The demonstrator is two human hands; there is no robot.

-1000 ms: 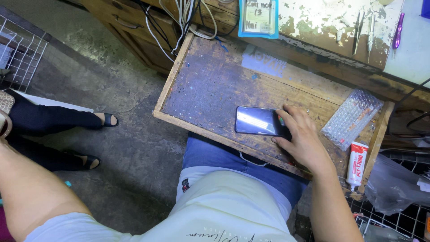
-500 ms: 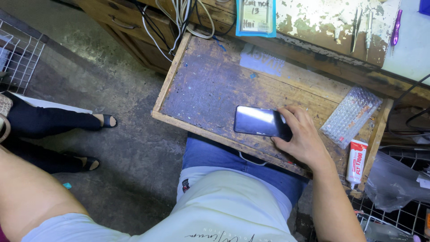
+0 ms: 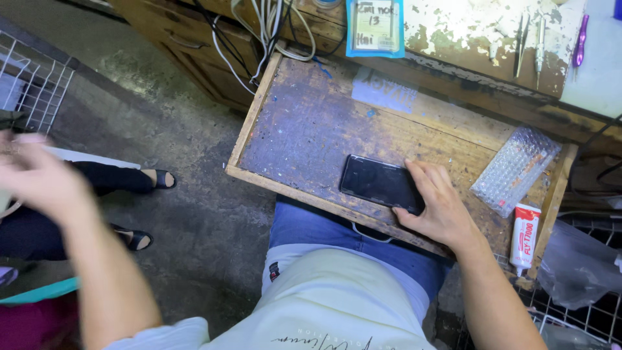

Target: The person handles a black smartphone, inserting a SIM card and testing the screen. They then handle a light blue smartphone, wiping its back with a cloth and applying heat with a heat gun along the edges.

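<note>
In the head view, a flat black rectangular smartphone is seen lying screen-up near the front edge of a worn, paint-flecked wooden pull-out drawer board. The right hand is laid on the phone's right end, with the fingers loosely spread and curled over that edge and the thumb set along the near side; the phone is touched but not lifted off the board. The left hand is raised out to the left, well apart from the board, and is blurred, so whether it is spread or pressed together cannot be told; what it may hold cannot be told either.

A clear bubble-wrap pouch is placed just beside the right hand, to its right, and a small white glue tube with a red label is found at the board's right edge. A blue-framed card and white cables are seen on the chipped workbench above. Another person's feet in dark sandals are visible on the concrete floor at the left.
</note>
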